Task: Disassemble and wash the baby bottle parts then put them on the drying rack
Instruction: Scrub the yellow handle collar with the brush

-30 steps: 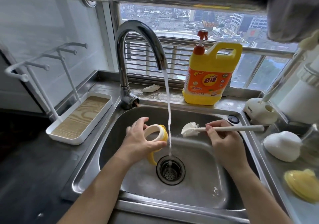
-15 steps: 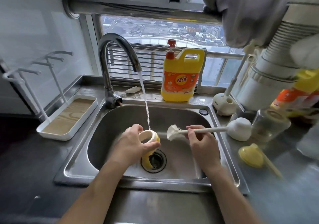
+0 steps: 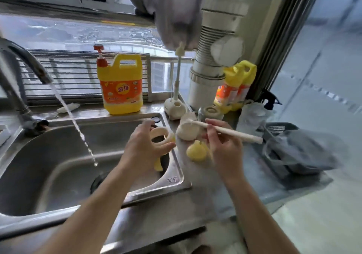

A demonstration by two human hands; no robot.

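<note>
Left hand grips cream-yellow ring; right hand, brush.

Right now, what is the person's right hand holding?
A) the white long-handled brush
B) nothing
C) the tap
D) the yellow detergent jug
A: the right hand pinches the handle of the white brush to the right of the sink, while the detergent jug stands untouched on the ledge and the left hand holds the handled bottle ring.
</note>
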